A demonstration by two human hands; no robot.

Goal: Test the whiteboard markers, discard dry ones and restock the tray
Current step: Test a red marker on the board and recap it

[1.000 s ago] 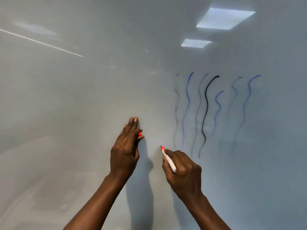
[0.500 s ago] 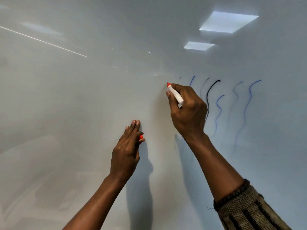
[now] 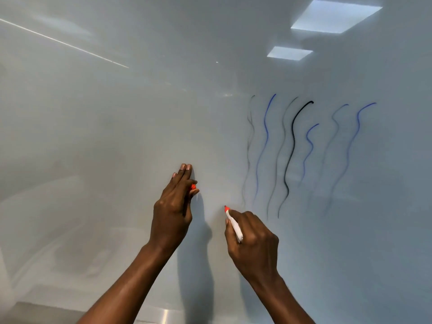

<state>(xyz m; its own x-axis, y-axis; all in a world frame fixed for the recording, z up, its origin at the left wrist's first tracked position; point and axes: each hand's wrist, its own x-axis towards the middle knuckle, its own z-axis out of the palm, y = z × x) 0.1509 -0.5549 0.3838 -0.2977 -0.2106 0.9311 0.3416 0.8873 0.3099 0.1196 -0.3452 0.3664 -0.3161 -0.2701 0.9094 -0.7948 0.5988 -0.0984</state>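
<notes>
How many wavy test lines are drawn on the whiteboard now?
7, left to right: faint grey line, long blue line, second grey line, black line, short blue line, faint bluish line, rightmost blue line. None seems hidden.

Glossy, smooth white whiteboard panel (image 3: pixel 117 136), mirror-like with reflected lights (image 3: pixel 334 17); smooth white plastic marker barrel (image 3: pixel 235 228); ridged red plastic cap (image 3: pixel 193 186).

My right hand (image 3: pixel 253 244) holds a white marker (image 3: pixel 234 226) with a red tip. The tip is right at the white board (image 3: pixel 117 136). My left hand (image 3: pixel 173 211) has its fingers straight up against the board, and my thumb pinches a little red cap (image 3: pixel 193 186). To the right of the marker are wavy lines (image 3: pixel 293 141): some blue, one black, some faint grey.
</notes>
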